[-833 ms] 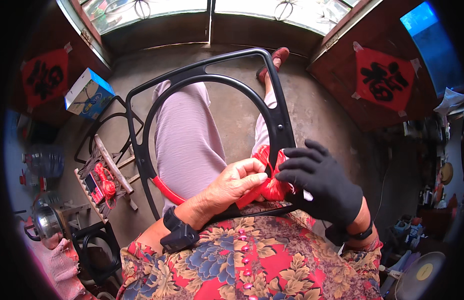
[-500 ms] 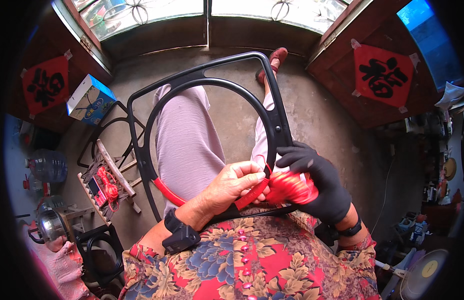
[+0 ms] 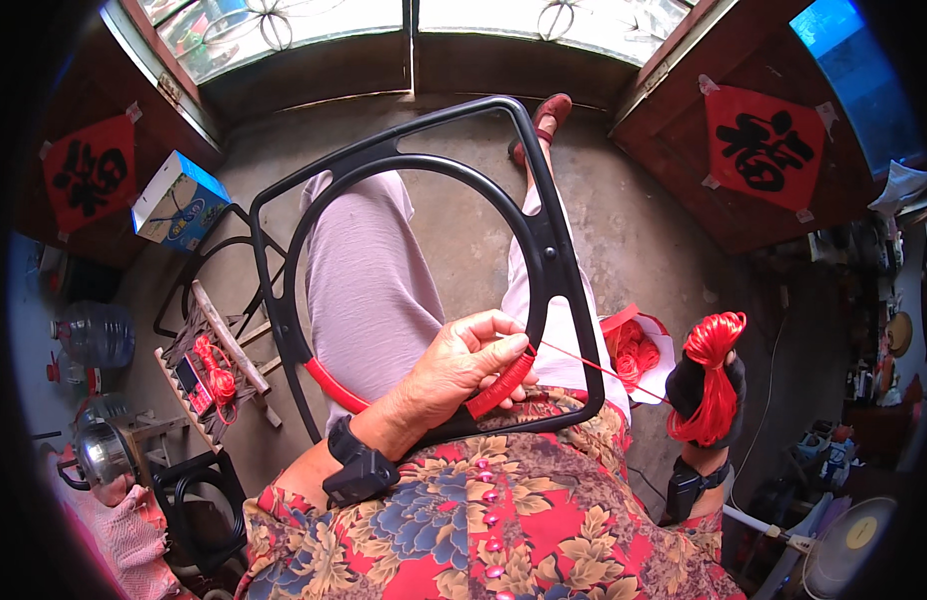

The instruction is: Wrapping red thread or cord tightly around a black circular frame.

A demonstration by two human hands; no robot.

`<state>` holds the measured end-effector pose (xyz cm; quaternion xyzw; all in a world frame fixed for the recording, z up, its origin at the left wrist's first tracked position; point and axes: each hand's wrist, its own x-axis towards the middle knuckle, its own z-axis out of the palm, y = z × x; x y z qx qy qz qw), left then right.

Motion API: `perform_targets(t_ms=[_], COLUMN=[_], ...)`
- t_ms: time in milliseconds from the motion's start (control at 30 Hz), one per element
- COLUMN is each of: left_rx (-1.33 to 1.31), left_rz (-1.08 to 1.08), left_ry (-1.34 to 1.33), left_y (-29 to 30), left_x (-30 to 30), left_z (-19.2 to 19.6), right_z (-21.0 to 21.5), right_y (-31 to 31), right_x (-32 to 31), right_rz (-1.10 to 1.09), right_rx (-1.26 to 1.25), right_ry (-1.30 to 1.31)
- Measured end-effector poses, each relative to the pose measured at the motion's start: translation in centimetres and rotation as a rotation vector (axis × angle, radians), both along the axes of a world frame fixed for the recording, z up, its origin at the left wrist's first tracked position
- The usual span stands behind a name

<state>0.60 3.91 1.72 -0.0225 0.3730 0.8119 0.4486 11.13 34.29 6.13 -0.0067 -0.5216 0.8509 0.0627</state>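
Observation:
A black frame [image 3: 557,200] with a round inner ring rests over my lap, tilted. Red cord [image 3: 501,386] is wound closely around the ring's near right part; a red section [image 3: 334,384] also covers its lower left. My bare left hand [image 3: 474,365] pinches the ring and cord at the top of that winding. Away to the right, my right hand [image 3: 734,395], in a black glove, is closed on a hank of red cord [image 3: 712,385]. A single strand stretches taut from the winding to this hank.
An open bag [image 3: 664,362] with more red cord lies beside my right thigh. On the left, a low wooden stool [image 3: 224,310] carries a red bundle of cord [image 3: 216,372]. Nearby are a blue-and-white box [image 3: 182,205], a clear water jug [image 3: 99,332] and a metal pot [image 3: 109,462].
My right hand has moved from beside the ring out to the right with the hank, drawing the strand straight. The bag of cord is now uncovered. My left hand stays at the ring.

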Motion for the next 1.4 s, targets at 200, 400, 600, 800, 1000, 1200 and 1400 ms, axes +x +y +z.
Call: perform_targets(t_ms=[200,400,600,800,1000,1200,1400], left_rx=[-0.052,-0.028,-0.104,-0.112,-0.168,-0.178,-0.217], left_rz=[0.081,0.025,0.034,0.086,0.098,0.175,0.245], left_ry=[0.034,0.011,0.047,0.03,0.252,0.372,0.449], left_y=[0.2,-0.2,-0.3,-0.3,-0.4,0.0,0.2], left_x=[-0.1,-0.3,0.1,0.1,0.2,0.5,0.8], left_z=[0.3,-0.4,-0.1,-0.1,-0.7,-1.3,-1.4], right_z=[-2.0,-1.5,-0.7,0.4,1.6,4.4,2.3], right_y=[0.0,-0.6,0.9,3.2,-5.1,-12.7,-16.1], right_x=[2.1,1.9,-1.2,-6.8,-12.3,-15.3,-16.4], right_rz=[-0.307,-0.324,-0.093,0.217,-0.132,0.217,0.547], right_rx=[1.069,1.06,-0.032,-0.379,0.432,1.812,1.858], right_ry=[0.104,-0.03,0.024,0.165,-0.065,0.892,0.999])
